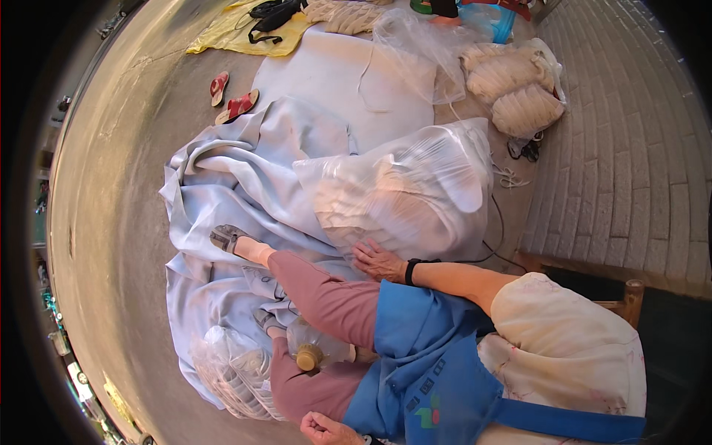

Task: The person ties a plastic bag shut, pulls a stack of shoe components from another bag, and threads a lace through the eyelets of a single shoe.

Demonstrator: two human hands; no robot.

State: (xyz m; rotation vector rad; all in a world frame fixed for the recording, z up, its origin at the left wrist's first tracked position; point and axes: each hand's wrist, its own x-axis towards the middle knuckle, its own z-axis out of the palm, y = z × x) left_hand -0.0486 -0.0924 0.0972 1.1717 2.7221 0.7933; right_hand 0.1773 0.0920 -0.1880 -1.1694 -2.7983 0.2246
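A large clear plastic bag [437, 170] filled with folded beige cloth lies on a pale grey-blue sheet [222, 178]. My right hand [378, 261], with a black band at the wrist, rests against the bag's near edge, fingers spread. By the picture's lower edge my left hand [328, 428] lies close to my thigh, its fingers curled; whatever they may hold is hidden. Between my legs is a clear bottle with a tan cap [308, 357]. Next to my lower leg sits a smaller clear bag [241, 374] of pale, ribbed-looking bundles.
Further bundles of beige cloth [515, 89] lie near a brick surface [615, 148]. A pair of red sandals [237, 107] is on the ground. A yellow plastic sheet [245, 33] carries a black bag [276, 16]. A dark cord [498, 230] runs behind the large bag.
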